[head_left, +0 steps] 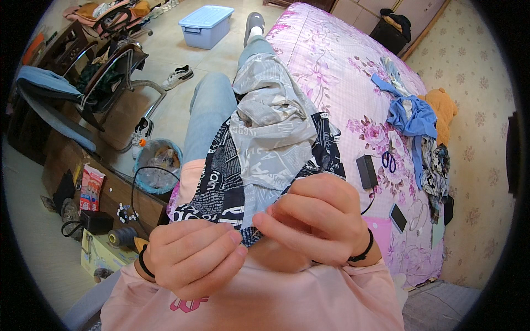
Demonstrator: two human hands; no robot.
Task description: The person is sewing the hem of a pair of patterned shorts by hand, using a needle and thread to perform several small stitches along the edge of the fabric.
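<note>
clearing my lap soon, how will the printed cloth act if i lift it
The printed cloth will probably hang floppy, since it lies in soft, crumpled folds over the lap. It is likely light for its spread, as the fabric looks thin. Its bunched grey part may tumble open, being only loosely heaped.

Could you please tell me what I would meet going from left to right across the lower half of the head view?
Red-and-white packet, dark thread spool, the person's left hand, the person's right hand, phone.
</note>
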